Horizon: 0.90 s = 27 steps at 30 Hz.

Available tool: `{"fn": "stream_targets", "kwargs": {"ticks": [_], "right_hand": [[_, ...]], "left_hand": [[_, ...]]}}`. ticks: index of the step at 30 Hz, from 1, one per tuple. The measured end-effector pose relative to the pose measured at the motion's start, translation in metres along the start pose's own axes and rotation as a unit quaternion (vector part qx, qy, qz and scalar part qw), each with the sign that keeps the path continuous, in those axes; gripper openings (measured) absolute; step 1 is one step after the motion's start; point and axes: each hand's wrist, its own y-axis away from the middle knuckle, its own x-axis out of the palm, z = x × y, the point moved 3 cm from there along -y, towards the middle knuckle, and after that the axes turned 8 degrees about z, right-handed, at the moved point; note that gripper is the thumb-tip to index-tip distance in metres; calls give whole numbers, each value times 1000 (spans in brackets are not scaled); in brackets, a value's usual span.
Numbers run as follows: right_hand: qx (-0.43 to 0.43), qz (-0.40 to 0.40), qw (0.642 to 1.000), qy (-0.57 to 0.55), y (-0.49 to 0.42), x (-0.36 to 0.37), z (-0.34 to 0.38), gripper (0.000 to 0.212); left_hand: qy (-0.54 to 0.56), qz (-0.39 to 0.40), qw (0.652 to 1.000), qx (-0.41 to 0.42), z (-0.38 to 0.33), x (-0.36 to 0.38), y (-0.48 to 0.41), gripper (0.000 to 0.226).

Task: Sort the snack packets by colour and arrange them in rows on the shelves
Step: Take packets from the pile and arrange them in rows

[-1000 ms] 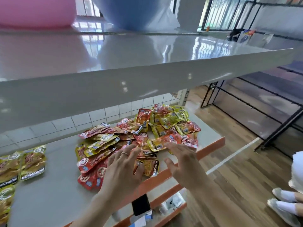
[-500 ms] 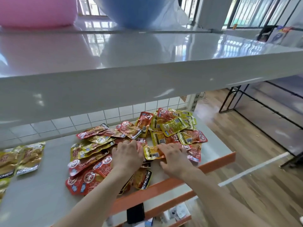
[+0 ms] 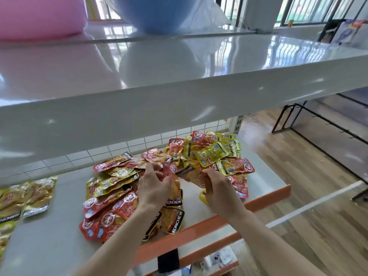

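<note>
A mixed pile of red, orange and yellow snack packets [image 3: 123,188] lies on the grey shelf [image 3: 47,240], spreading to more yellow and red packets [image 3: 217,154] at the back right. My left hand [image 3: 154,188] grips a red packet [image 3: 169,170] at the pile's middle. My right hand [image 3: 217,188] holds an orange packet [image 3: 191,174] just to the right of it. Both hands have their fingers curled into the pile. A row of gold packets [image 3: 29,196] lies sorted at the shelf's far left.
A glossy white upper shelf [image 3: 179,92] overhangs the pile, bearing a pink object [image 3: 39,16] and a blue bowl [image 3: 163,14]. The grey shelf has an orange front edge [image 3: 209,226]. Wooden floor and black metal racks [image 3: 318,124] lie to the right.
Both hands moved forward from hovering open above the pile into its middle, and each has taken hold of a packet. The view has swung slightly right.
</note>
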Motion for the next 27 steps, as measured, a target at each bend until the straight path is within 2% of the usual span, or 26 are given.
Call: {"fn": "stream_targets", "kwargs": {"ticks": [2,4,6,8,11,13,15,17,19,21,24,27], "right_hand": [[6,-25,998,-60,3,-5,7,13],[33,-32,989,-143,7,-9,18,13],[84,-2,956,-282,10,-11,31,31],[119,44,892,-434,13,-7,45,54],[151,105,817,-547,13,9,62,89],[166,130,782,-586,10,20,77,84],[171,157,759,-608,7,31,98,64],[164,193,780,-572,6,42,118,51],[146,210,835,-486,7,51,134,39],[113,211,868,-436,7,57,152,27],[107,218,868,-433,8,68,176,24],[103,246,859,-437,9,85,205,41]], "left_hand": [[74,16,997,-7,-6,-7,7,32],[117,33,992,-14,-5,-16,15,23],[174,45,983,-30,-2,-29,27,19],[237,46,969,-59,7,-45,41,22],[317,8,943,-97,25,-72,61,26],[360,-8,926,-116,38,-88,74,28],[381,-11,916,-123,50,-103,88,28],[388,-22,912,-130,62,-117,101,28],[383,-38,912,-138,76,-132,111,28],[382,-49,912,-145,89,-148,120,29],[388,-64,907,-152,107,-174,132,31],[404,-77,896,-167,127,-204,146,29]]}}
